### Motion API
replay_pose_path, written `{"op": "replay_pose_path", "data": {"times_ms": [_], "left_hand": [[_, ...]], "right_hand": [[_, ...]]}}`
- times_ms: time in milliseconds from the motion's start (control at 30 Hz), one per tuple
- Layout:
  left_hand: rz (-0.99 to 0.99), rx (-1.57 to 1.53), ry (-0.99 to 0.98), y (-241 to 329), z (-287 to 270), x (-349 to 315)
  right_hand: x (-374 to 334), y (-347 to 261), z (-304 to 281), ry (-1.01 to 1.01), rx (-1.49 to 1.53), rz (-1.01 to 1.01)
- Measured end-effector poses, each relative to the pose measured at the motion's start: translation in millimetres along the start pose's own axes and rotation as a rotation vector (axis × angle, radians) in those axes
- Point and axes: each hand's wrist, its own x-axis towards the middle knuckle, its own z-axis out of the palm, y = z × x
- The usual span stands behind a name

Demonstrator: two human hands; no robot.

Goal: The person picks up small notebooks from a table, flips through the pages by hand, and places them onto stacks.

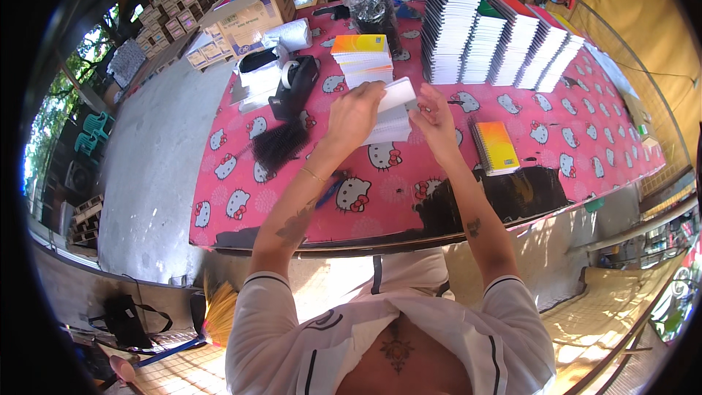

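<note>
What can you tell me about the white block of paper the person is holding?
The paper block is a thick white stack of sheets, apparently uncovered, tilted up off the pink table. The left hand grips its left side from above, and the right hand touches its right edge with its fingertips. It sits just in front of a pile of orange-covered notebooks. Whether it is bound cannot be made out.

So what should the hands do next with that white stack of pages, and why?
Probably square up the white block of pages. The left hand grips its left side and the right hand touches its right edge, and it is lifted over the pink tablecloth. It sits tilted, with no cover or spiral on it that I can see, unlike the finished notebook lying nearby.
</note>
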Motion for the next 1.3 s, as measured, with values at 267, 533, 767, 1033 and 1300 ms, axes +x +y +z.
{"op": "replay_pose_path", "data": {"times_ms": [267, 533, 767, 1033, 1300], "left_hand": [[0.021, -0.341, -0.398, 31.2, 25.6, -75.1], [-0.359, -0.181, 0.047, 66.7, 43.0, -153.0], [-0.568, -0.379, 0.032, 90.2, 54.6, -164.0], [-0.438, -0.347, 0.004, 108.5, 44.0, -175.9], [-0.433, -0.614, 0.499, 12.8, -25.6, -77.0]], "right_hand": [[-102.0, 14.2, -47.3, -0.158, -0.094, 0.29], [-134.2, 28.6, -40.6, 0.036, -0.055, 0.169], [-137.6, 17.7, -32.7, 0.001, 0.031, 0.204], [-138.6, 21.1, -33.4, 0.01, -0.094, 0.157], [-140.2, 14.5, -37.5, -0.042, -0.141, 0.241]]}}
